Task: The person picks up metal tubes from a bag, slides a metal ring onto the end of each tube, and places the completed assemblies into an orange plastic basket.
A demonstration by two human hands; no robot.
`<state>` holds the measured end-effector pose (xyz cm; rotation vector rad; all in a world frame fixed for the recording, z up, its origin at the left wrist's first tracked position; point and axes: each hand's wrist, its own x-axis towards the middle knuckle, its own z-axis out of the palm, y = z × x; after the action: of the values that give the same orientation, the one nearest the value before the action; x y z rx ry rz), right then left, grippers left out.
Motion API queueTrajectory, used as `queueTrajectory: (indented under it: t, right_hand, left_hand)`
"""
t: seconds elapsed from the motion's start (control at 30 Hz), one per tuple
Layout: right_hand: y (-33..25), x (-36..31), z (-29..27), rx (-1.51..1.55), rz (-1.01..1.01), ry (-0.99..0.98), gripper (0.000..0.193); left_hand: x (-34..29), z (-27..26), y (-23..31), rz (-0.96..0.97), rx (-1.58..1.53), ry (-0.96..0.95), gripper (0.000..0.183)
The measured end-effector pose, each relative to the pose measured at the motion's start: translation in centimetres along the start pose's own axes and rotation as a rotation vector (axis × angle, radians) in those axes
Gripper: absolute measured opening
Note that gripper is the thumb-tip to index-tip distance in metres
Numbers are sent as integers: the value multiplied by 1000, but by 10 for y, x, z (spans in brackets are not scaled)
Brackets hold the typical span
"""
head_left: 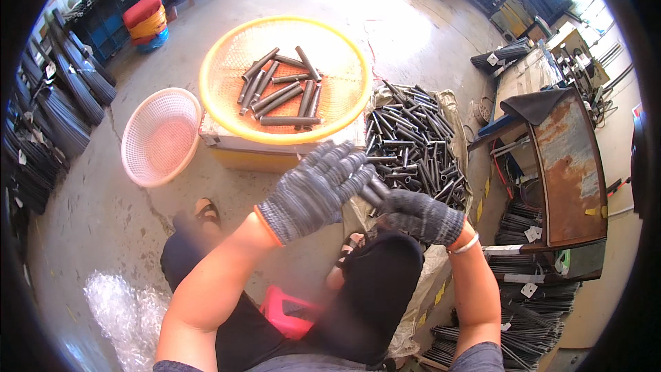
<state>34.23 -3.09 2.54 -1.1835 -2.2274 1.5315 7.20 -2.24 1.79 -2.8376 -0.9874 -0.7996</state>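
Observation:
My right hand [421, 218], in a dark grey knitted glove, is closed around short black tubes [374, 191]; their ends stick out toward my left hand, and how many there are is hard to make out. My left hand [313, 191], gloved alike with an orange cuff, has its fingers stretched out beside the tube ends. Whether it touches them cannot be made out. Beyond the hands, several loose black tubes [279, 100] lie in a yellow-rimmed orange mesh basket [354, 114]. A large heap of similar tubes [416, 141] lies on woven sacking [451, 117] to the right.
The basket rests on a box [241, 158]. Left of it stands a pale pink basket [155, 139]. A pink stool [286, 310] shows between my legs, and clear plastic wrap [127, 313] lies at lower left. A rusty metal-topped bench [568, 165] and bundled rods [530, 317] are at right.

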Motion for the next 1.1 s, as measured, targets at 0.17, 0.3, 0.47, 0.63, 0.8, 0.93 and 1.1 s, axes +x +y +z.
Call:
queueTrajectory:
  t: [0.17, 0.3, 0.47, 0.63, 0.8, 0.93, 1.1]
  right_hand:
    - [-68, 61, 16, 293, -49, -253, 36]
    - [-83, 87, -1, 307, -207, -178, 32]
    - [-85, 111, 3, 664, -431, 307, 13]
    - [-53, 136, 31, 804, -318, 359, 8]
    - [-54, 133, 26, 868, -430, 427, 10]
    - [-57, 123, 22, 625, -387, 543, 17]
    - [-51, 114, 17, 491, -486, 440, 15]
  left_hand:
    - [-12, -14, -4, -205, 185, -221, 30]
    - [-32, -26, -24, -483, -162, -12, 27]
    - [-38, -23, -33, -655, -948, 259, 26]
    - [-28, -46, -28, -876, -1286, 204, 29]
    - [-31, -25, -30, -887, -1310, 320, 33]
    - [-22, -33, -24, -866, -1276, 167, 33]
    - [-22, -22, -22, -815, -1422, 195, 36]
